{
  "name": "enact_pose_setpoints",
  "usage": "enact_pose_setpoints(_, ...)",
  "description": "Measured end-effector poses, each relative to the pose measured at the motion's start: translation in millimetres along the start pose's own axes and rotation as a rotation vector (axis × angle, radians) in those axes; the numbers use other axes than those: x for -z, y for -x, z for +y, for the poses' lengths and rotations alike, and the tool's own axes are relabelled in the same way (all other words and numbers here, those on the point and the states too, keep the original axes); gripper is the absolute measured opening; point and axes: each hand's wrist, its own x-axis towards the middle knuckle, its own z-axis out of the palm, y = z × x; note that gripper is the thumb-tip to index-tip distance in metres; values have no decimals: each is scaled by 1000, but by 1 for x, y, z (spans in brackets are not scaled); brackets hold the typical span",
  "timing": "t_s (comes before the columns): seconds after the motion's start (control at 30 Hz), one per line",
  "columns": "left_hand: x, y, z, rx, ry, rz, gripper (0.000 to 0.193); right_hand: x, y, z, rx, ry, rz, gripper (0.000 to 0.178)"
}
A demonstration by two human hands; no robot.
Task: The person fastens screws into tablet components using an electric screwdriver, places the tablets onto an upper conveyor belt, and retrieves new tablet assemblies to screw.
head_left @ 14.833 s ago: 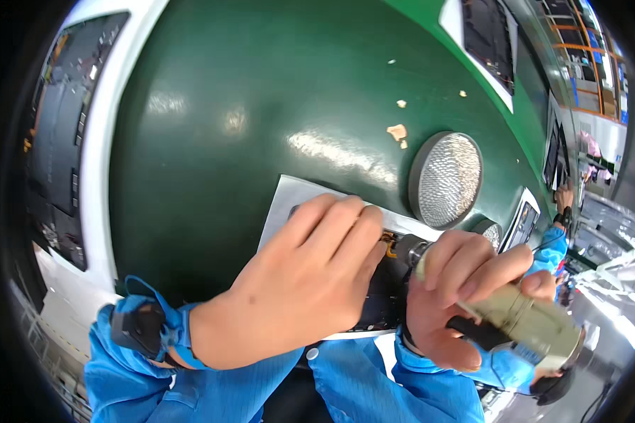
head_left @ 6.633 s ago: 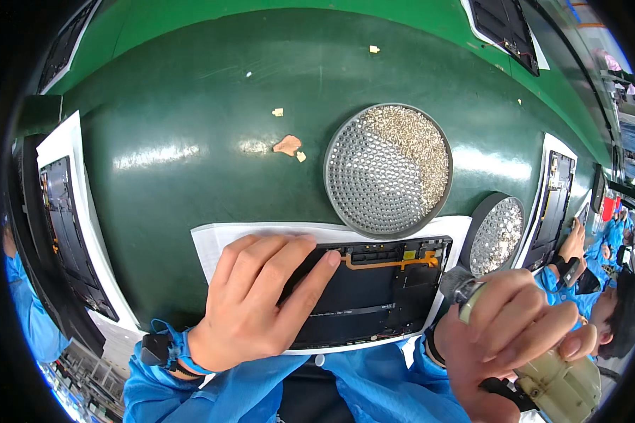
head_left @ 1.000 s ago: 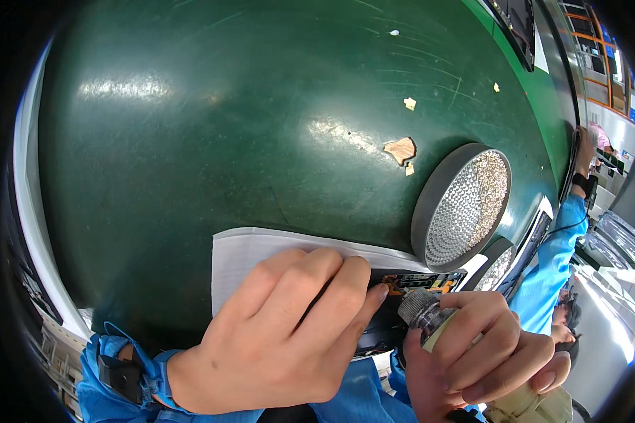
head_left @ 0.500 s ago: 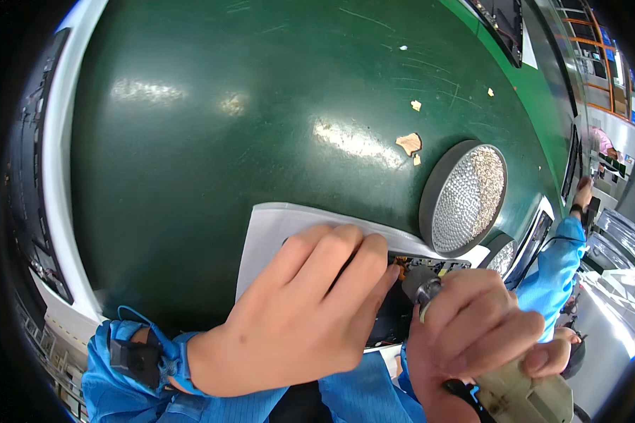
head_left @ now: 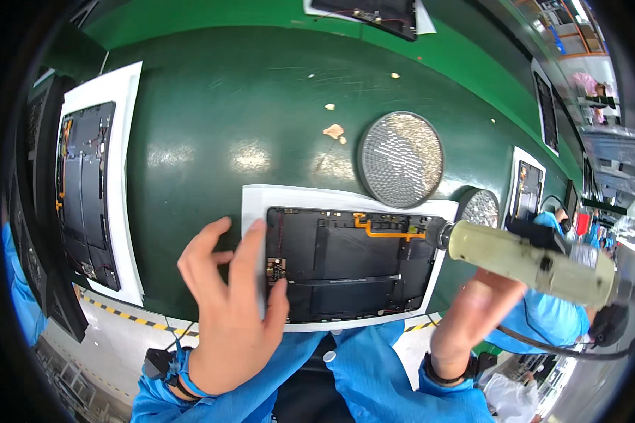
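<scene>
Green counter (head_left: 190, 113): I saw the black open device (head_left: 346, 257) lying flat on a white sheet (head_left: 253, 204) at the near side, with a large grey dish (head_left: 362, 166) just beyond the sheet's far edge.
Ribbon risk: the pale green electric screwdriver (head_left: 533, 258) pointed its tip end at the device's far right corner, near an orange ribbon cable (head_left: 384, 234); I judged that a slip or a slanted bit could have nicked it. From my view, I couldn't tell whether the tip touched anything.
Sheet risk: the paper looked unfastened to me, so a sideways push might have slid it, device and all, into the dish and spilled the small metallic pieces (head_left: 425, 137).
Board risk: weight from the left thumb could have strained the small circuit board (head_left: 276, 269).
Left hand (head_left: 234, 310): its fingers stood spread apart, clamped on nothing, at the device's left edge, with the thumb over that board; I couldn't confirm contact.
Right hand (head_left: 476, 310): it was right at the screwdriver's underside, finger ends hidden by the tool's body, so I couldn't tell how far it was closed or whether it gripped.
</scene>
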Motion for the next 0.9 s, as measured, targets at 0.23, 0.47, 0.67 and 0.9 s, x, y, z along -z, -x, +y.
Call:
enact_pose_setpoints(0.23,1,6,0,182,320,85,68,42,27,8,-470,480,-345,51)
enact_pose_setpoints(0.47,1,4,-15,94,272,67,53,50,23,28,-277,484,-445,9)
enact_pose_setpoints(0.67,41,5,-14,-27,706,352,51,28,-27,-37,-206,204,-254,13)
enact_pose_setpoints(0.9,37,16,-47,-247,362,615,35,-170,-160,-21,39,116,-60,15)
